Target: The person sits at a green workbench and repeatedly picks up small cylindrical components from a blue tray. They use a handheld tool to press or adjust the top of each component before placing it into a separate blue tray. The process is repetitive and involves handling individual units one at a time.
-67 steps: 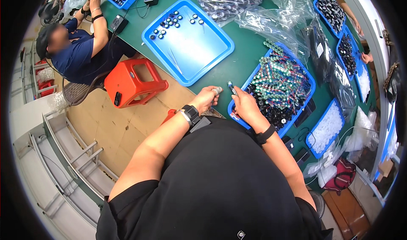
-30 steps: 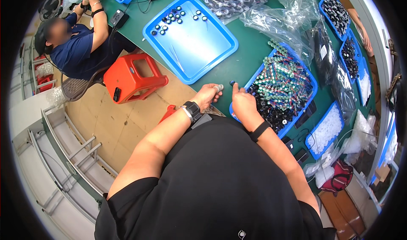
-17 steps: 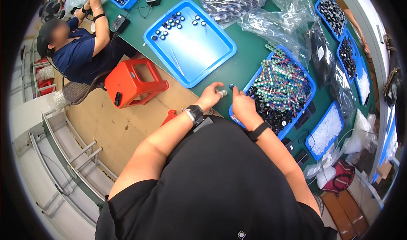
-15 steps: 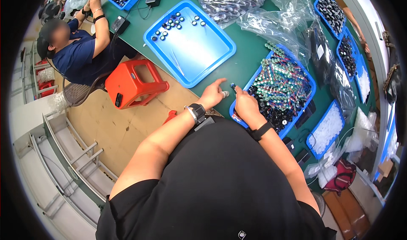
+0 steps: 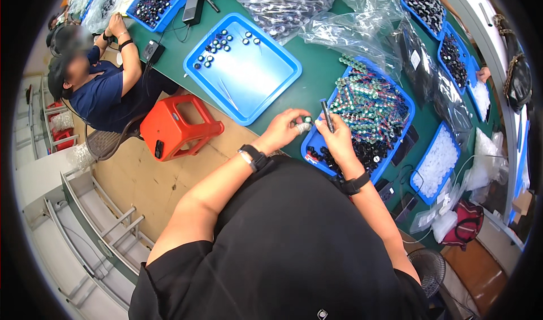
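My left hand [image 5: 283,130] is closed in a pinch on a small round dark part with a pale, greenish face [image 5: 307,120]. Just to its right, my right hand [image 5: 339,142] grips a slim black pen-like tool [image 5: 326,113], which points up and away from me. Both hands hover over the near edge of the green table, close together. Under my right hand is a blue bin [image 5: 412,115] heaped with green circuit-board pieces [image 5: 370,102] and black round parts [image 5: 367,157]. Beyond my left hand lies a shallow blue tray [image 5: 244,119] with several small round parts [image 5: 218,44] at its far left.
Clear plastic bags [image 5: 356,26] cover the table's far side. At right stand more blue bins, one with white pieces [image 5: 436,161]. A co-worker [image 5: 102,88] sits at left, near a red stool [image 5: 178,125]. Another person's hand [image 5: 482,74] shows at far right.
My left hand has gone from outstretched fingers to a pinch on the small round part. The pen-like tool now stands up from my right hand. The view has shifted slightly.
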Demonstrator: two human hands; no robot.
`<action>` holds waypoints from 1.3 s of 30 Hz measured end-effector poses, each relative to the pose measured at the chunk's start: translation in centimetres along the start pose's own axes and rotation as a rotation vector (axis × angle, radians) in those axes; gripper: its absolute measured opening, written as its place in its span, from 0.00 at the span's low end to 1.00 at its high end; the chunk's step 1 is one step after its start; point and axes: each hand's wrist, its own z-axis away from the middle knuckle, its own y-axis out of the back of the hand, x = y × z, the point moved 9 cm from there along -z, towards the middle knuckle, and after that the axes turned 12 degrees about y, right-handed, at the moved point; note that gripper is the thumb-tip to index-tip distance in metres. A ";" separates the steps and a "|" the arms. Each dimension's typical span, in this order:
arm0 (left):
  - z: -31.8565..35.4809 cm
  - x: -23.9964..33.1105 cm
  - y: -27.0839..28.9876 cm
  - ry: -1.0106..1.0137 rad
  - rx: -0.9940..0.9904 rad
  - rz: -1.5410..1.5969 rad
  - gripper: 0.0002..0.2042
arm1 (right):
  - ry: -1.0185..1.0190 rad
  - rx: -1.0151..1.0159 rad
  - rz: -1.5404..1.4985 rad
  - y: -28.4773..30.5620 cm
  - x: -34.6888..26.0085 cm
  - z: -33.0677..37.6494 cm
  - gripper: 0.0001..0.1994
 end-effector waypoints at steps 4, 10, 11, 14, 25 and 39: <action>2.1 3.3 0.7 0.019 -0.070 0.060 0.14 | -0.554 -0.211 -0.478 -1.6 -1.6 1.3 0.09; 3.0 5.2 -0.1 -0.011 -0.099 0.025 0.14 | -0.564 -0.266 -0.531 -1.5 -2.5 1.4 0.08; 3.1 5.5 -0.2 -0.044 -0.094 -0.010 0.14 | -0.566 -0.277 -0.531 -1.6 -2.4 1.6 0.08; 3.4 6.3 -0.9 -0.131 -0.091 -0.087 0.16 | -0.555 -0.293 -0.527 -1.2 -2.2 1.9 0.07; 4.2 9.7 -2.2 -0.276 -0.073 -0.218 0.16 | -0.296 -0.174 -0.304 1.4 -3.0 2.2 0.09; -0.8 -2.5 13.7 0.243 0.414 0.035 0.21 | -0.527 0.715 0.564 34.6 12.0 9.9 0.22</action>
